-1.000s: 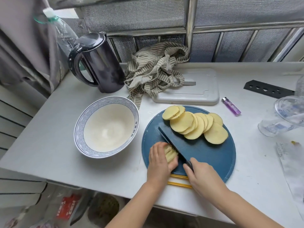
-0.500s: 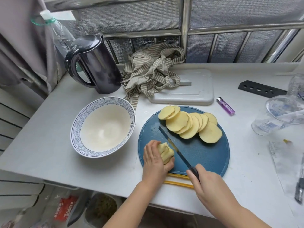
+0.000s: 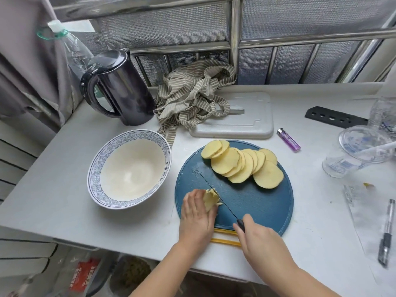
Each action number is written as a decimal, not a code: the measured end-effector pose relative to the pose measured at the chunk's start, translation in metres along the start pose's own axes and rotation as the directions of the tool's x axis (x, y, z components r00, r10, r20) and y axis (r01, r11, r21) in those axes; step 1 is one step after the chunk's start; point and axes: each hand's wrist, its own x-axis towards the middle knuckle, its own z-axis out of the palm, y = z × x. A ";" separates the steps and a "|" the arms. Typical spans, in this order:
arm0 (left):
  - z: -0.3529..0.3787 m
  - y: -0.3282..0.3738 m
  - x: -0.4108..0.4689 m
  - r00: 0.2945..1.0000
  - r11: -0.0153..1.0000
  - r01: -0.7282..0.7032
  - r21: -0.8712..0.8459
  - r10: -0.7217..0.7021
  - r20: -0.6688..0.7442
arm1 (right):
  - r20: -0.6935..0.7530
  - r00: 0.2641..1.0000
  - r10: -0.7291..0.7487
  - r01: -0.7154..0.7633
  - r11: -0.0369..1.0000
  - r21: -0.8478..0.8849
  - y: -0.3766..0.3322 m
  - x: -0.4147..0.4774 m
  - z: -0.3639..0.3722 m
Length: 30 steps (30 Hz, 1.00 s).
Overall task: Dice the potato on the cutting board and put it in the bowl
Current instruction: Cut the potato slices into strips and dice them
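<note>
Gripping the dark handle of the knife [image 3: 240,224], the right hand [image 3: 259,239] is holding the blade on edge, so that it is showing only as a thin line running diagonally from the board's front rim toward its left rear. The left hand [image 3: 197,213] is curling its fingers over a small potato stack [image 3: 211,200] and is pinning it to the front left part of the round blue cutting board [image 3: 257,206]. The blade is lying right against the stack's right side; whether it is biting into the potato cannot be told. A fan of round potato slices [image 3: 244,166] is lying overlapped across the rear of the board, well apart from the blade tip.

The bowl [image 3: 128,168], white inside with a blue patterned rim, is standing just left of the board. Two yellow chopsticks [image 3: 225,242] are lying at the front edge of the board, partly under both hands. Behind the bowl a dark kettle [image 3: 122,88] is standing on the pale counter [image 3: 64,157], with a clear plastic bottle [image 3: 72,50] behind it. A striped cloth [image 3: 192,95] is lying bunched beside the kettle, spilling onto a white rectangular board [image 3: 250,116]. A purple lighter [image 3: 288,139] is lying near the blue board's right rear, and a pen [image 3: 386,232] is resting at the far right.
</note>
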 end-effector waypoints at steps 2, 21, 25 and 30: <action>0.000 0.000 0.000 1.000 1.000 0.005 0.019 -0.005 0.006 | -0.050 0.999 -0.014 0.011 0.998 -0.067 0.003 0.001 0.002; 0.004 -0.002 0.003 0.998 0.997 0.009 0.076 -0.014 0.064 | 0.147 0.988 0.035 -0.042 0.998 0.043 0.003 -0.003 -0.015; 0.005 -0.001 0.003 0.999 0.997 0.014 0.080 -0.018 0.050 | 0.195 0.980 0.043 -0.041 0.999 -0.017 0.005 -0.002 -0.009; 0.002 0.000 0.004 0.998 0.997 -0.008 0.073 0.004 0.055 | 0.174 0.983 0.054 -0.064 0.996 0.054 0.009 -0.001 -0.007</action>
